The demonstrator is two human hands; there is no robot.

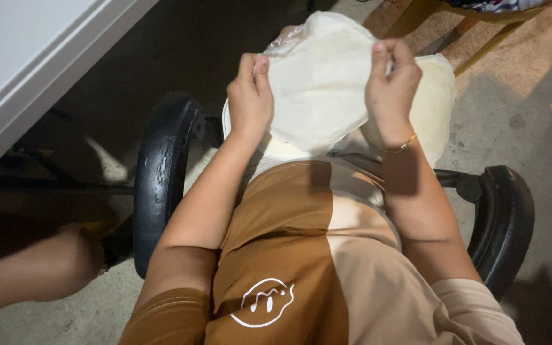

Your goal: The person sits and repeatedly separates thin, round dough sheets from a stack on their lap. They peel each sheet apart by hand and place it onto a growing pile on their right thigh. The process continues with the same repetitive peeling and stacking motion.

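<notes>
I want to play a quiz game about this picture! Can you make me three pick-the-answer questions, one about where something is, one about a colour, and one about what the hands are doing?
1. Where is the person sitting?
A. on the floor
B. on a chair with black armrests
C. on a bed

2. What colour is the thin sheet?
A. white
B. blue
C. red

3. How are the hands holding it?
A. flat on top
B. letting go
C. both pinching its top edge

Answers:
1 B, a black armrest shows on each side.
2 A, the sheet is white.
3 C, left hand and right hand pinch the edge.
</notes>
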